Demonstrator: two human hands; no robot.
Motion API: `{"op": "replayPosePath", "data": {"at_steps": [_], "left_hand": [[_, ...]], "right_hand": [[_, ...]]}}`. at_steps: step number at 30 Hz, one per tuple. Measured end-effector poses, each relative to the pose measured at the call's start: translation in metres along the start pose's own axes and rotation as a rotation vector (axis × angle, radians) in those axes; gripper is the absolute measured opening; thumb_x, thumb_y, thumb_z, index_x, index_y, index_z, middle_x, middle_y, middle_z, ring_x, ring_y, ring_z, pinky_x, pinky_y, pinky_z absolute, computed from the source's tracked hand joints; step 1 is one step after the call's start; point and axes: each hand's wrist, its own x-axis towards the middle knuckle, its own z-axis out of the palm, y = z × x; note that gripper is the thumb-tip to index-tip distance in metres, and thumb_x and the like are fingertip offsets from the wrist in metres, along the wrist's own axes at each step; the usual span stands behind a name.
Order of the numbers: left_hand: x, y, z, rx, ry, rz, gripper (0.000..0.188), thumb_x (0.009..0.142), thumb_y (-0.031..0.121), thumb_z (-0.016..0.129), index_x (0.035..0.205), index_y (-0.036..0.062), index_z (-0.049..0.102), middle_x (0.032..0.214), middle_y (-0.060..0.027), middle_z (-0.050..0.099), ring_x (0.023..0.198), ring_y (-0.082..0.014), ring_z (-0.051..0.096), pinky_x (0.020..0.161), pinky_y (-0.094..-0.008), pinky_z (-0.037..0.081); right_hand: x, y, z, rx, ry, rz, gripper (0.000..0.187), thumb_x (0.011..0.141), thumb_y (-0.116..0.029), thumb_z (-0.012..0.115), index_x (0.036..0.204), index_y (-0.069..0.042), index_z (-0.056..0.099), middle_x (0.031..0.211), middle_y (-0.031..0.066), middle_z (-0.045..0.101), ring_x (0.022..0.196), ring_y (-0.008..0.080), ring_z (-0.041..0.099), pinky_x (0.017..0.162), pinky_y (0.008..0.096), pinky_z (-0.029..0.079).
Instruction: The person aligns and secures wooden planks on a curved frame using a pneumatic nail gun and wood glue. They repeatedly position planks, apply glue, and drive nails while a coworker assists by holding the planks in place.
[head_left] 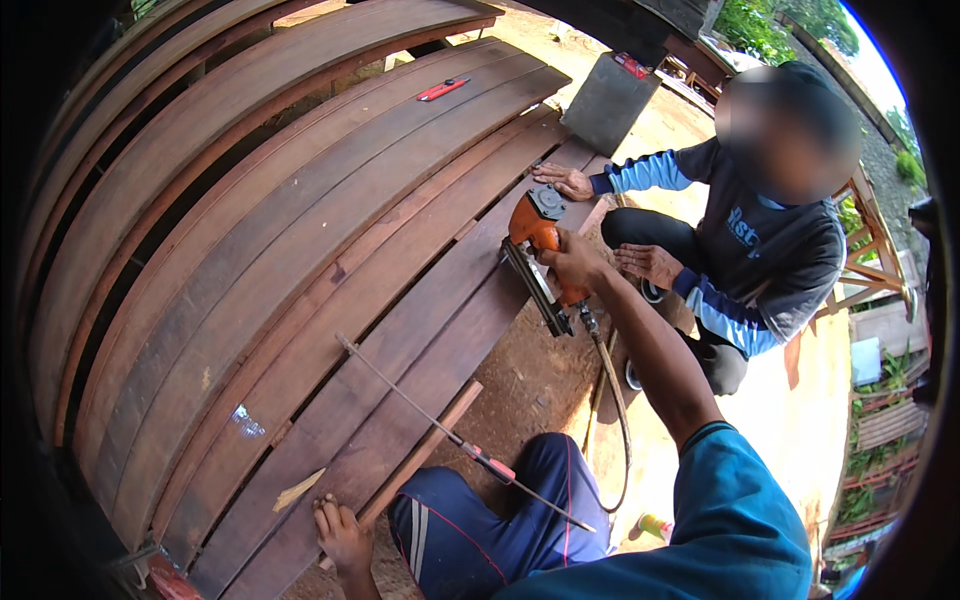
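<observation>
1. 1 red flat pencil-like marker (442, 89), lying on the upper planks, well apart from me.
2. 1 grey slab (608, 102), leaning upright beyond the plank ends.
3. 1 co-worker (745, 250) in a dark top with blue sleeves, crouched across from me on bare earth.
4. 1 thin metal rod with a red sleeve (465, 440), lying slantwise over my knee.
5. 1 wood splinter (298, 489), on the near plank.
</observation>
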Motion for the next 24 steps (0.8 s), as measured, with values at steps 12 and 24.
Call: {"op": "replayPosePath", "data": {"at_steps": [12,24], "left_hand": [[-0.001,0.0,0.004,-0.006,0.08,-0.002,0.051,0.063,0.024,0.09,0.095,-0.0035,0.061,0.128,-0.0239,0.062,0.128,-0.0478,0.056,0.108,-0.0566,0.051],[0.001,0.002,0.0,-0.027,0.042,-0.013,0.052,0.059,0.018,0.091,0.097,-0.0032,0.062,0.129,-0.0236,0.061,0.128,-0.0475,0.056,0.11,-0.0547,0.05]], "right_hand": [[-0.001,0.001,0.001,0.017,-0.023,0.044,0.04,0.093,-0.009,0.074,0.129,-0.005,0.058,0.076,0.0036,0.061,0.055,0.0128,0.058,0.05,0.0307,0.051],[-0.01,-0.009,0.012,-0.004,-0.029,0.04,0.039,0.094,-0.004,0.064,0.132,-0.005,0.057,0.095,0.004,0.068,0.056,0.0118,0.059,0.048,0.0304,0.051]]}}
